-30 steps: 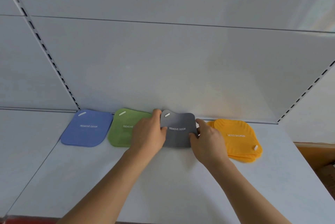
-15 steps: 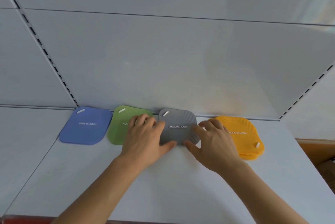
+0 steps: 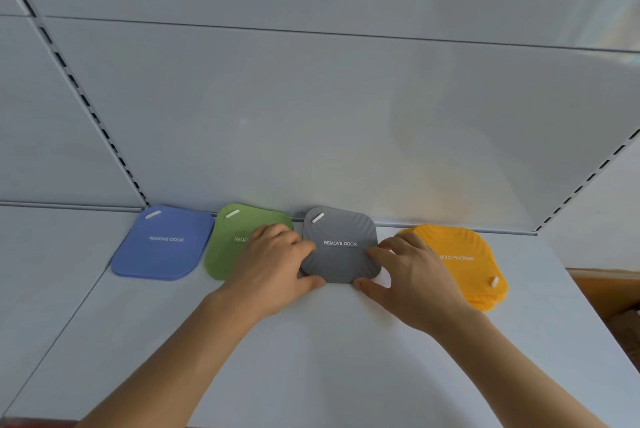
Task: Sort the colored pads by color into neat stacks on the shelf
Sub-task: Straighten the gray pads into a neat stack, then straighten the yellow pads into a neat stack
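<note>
Since a moment ago both my hands have spread a little wider along the gray stack [image 3: 341, 247], which now lies flat. My left hand [image 3: 273, 265] and right hand [image 3: 412, 275], fingers loosely apart, press its side edges and front corners. It sits on the shelf [image 3: 311, 358] between the green stack [image 3: 225, 247] and orange stack [image 3: 464, 261], the blue stack [image 3: 162, 244] farthest left.

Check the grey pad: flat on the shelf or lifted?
Flat: the grey pad lies spread on the shelf, label up, both hands at its edges.
</note>
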`<state>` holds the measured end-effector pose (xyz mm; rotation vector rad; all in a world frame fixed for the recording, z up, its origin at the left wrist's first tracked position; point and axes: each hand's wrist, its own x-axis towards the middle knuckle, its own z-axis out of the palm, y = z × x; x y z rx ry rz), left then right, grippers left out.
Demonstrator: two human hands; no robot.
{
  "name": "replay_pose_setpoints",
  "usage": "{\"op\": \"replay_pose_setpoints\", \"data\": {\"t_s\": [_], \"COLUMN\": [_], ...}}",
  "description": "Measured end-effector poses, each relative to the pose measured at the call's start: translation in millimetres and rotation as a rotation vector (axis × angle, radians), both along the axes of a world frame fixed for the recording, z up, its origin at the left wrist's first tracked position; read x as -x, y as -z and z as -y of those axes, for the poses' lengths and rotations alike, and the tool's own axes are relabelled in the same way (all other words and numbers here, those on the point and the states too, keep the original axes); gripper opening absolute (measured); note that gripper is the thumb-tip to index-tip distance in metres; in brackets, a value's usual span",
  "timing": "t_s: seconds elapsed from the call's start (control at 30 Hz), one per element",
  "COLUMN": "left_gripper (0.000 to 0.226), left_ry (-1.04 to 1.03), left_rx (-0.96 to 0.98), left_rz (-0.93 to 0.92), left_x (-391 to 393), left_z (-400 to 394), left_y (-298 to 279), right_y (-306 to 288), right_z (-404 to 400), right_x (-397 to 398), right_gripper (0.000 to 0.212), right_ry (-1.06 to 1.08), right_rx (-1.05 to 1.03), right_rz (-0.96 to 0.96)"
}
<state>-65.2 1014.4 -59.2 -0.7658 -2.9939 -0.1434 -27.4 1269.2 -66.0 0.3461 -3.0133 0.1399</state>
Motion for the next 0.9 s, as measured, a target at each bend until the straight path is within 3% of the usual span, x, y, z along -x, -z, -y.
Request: {"op": "replay_pose_setpoints", "data": {"t_s": [0.47,0.6,0.73,0.9], "left_gripper": [0.068,0.058,0.065,0.056], "left_ry": [-0.035,-0.014,-0.012,0.072], "left_rx": [-0.071,-0.045,-0.026,-0.114], "left_rz": [-0.069,-0.087,-0.114,-0.156], "left_x": [-1.2,-1.3,-5.7,-16.3], "left_z": [1.1,-0.2,-2.6,-36.1], "left_y": [5.5,9.5,10.5,-0.9], "right_y": [9.0,7.9,5.6,0.3], "right_z": [-2.8,0.3,1.7,-20.0], "right_x": [-4.6,-5.0,-13.3,-35.9], "right_gripper": [0.056,0.056,0.06,0.055], "right_ry": [-0.011,0.013,0.03,0.127], "right_rx": [-0.015,-0.035,-0.051,-0.007], "right_rz": [-0.095,-0.096,-0.095,-0.171]}}
